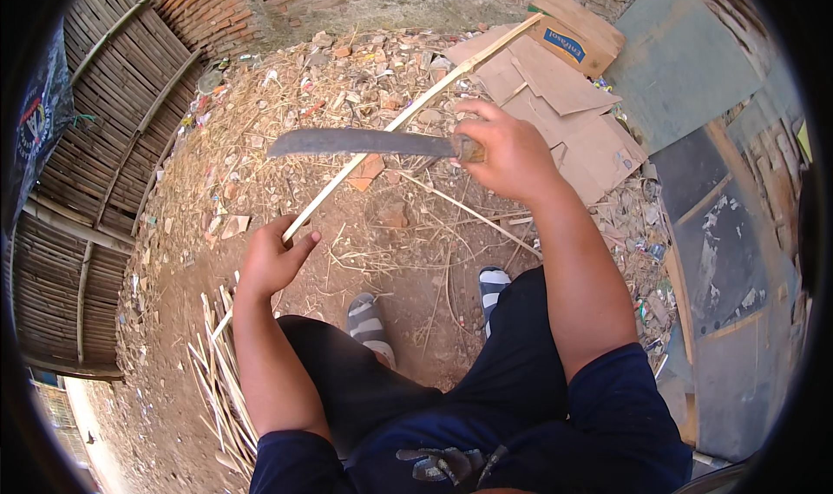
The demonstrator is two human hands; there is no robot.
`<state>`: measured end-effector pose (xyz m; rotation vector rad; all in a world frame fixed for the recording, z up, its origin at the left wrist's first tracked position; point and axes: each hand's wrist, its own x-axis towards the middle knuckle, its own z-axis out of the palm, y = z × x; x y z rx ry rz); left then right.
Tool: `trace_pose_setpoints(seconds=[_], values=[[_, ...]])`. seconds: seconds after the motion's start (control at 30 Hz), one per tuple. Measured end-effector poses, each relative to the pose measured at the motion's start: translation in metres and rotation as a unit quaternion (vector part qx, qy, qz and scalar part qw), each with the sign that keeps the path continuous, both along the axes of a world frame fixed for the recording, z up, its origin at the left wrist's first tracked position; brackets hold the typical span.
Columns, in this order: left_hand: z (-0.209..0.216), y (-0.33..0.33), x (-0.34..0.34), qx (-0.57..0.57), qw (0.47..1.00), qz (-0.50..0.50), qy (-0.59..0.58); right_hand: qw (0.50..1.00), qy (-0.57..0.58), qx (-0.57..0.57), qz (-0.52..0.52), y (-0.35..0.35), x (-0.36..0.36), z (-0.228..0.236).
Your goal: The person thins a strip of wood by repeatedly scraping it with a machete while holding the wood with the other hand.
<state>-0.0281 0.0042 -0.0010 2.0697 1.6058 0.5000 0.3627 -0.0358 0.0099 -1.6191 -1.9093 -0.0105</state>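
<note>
My left hand is closed round the lower end of a long pale bamboo strip, which slants up and away to the right. In my right hand is the wooden handle of a machete, its dark blade pointing left. The blade lies across the strip near its middle; whether the two touch, I cannot tell. Another thin strip lies on the ground below the machete, its lower end close to my right forearm.
A bundle of split strips lies beside my left forearm. Flattened cardboard and a cardboard box are at the far right, near grey panels. Brick rubble and shavings cover the ground ahead. A bamboo slat wall stands left.
</note>
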Motion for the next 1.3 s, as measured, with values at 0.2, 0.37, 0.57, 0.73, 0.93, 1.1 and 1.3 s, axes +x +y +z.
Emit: trace_pose_setpoints(seconds=[0.2,0.37,0.57,0.73,0.93,1.1,1.3], values=[[0.006,0.0,-0.005,0.007,1.0,0.011,0.014,0.982,0.099,0.058,-0.152,0.006,0.056,-0.005],[0.005,0.001,-0.001,0.032,0.999,0.014,0.029,0.967,0.166,0.006,-0.191,0.004,0.059,-0.005],[0.004,-0.002,0.012,0.105,0.993,0.04,0.035,0.996,0.017,0.08,-0.041,0.005,0.025,-0.013],[0.006,-0.003,0.012,0.103,0.992,0.055,0.049,1.0,0.026,0.006,-0.012,-0.007,-0.01,0.005],[0.006,-0.002,0.006,0.114,0.991,0.047,0.047,0.989,0.054,0.064,-0.121,0.003,0.036,-0.002],[0.009,-0.003,0.011,0.08,0.994,0.055,0.047,0.988,0.099,0.033,-0.117,0.001,0.039,0.0],[0.004,-0.002,0.01,0.085,0.995,0.05,0.034,0.998,0.027,-0.023,0.048,-0.004,0.0,-0.002]])
